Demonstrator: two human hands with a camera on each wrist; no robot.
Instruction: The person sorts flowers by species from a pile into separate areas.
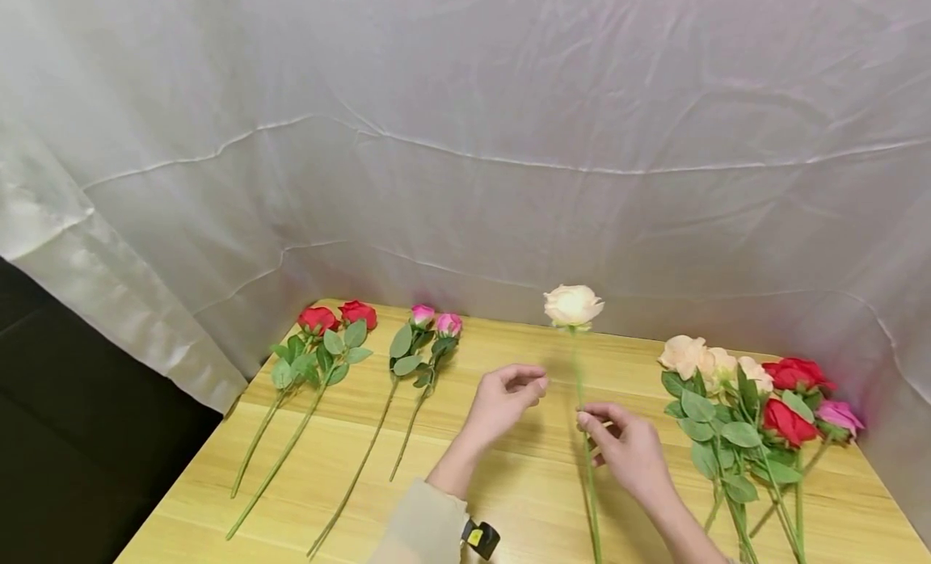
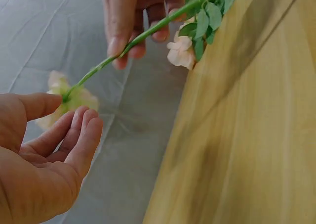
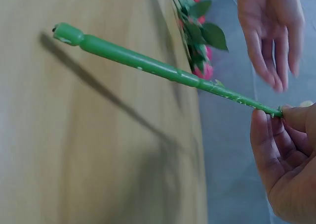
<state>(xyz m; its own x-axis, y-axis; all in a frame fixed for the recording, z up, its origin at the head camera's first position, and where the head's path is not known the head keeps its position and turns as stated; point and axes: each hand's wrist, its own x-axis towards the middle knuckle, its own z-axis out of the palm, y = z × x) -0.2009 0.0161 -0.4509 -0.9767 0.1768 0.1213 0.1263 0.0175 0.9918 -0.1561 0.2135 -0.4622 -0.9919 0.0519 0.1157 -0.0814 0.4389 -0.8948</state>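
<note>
Along the left of the counter (image 1: pixel 502 338), red roses (image 1: pixel 318 320) and then pink roses (image 1: pixel 448 325) lie in pairs; a low sweep of the left sleeve (image 1: pixel 425 524) might knock the pink pair askew. Next, the left grip (image 1: pixel 502 398), loosely spread and holding nothing, is just beside the cream rose (image 1: pixel 573 305); a bump from it could jolt the flower. The right grip (image 1: pixel 631 449) pinches that rose's stem (image 1: pixel 591 487), holding it above the wood; with one thin hold, it could swivel and tip. Farther right, crossed stems in the mixed bunch (image 1: pixel 740 434) could snag if one were pulled. Around this, a dark area (image 1: pixel 73 402) lies far left, then yellowish wood grain, with a creased grey curtain (image 1: pixel 465 208) hanging behind
</note>
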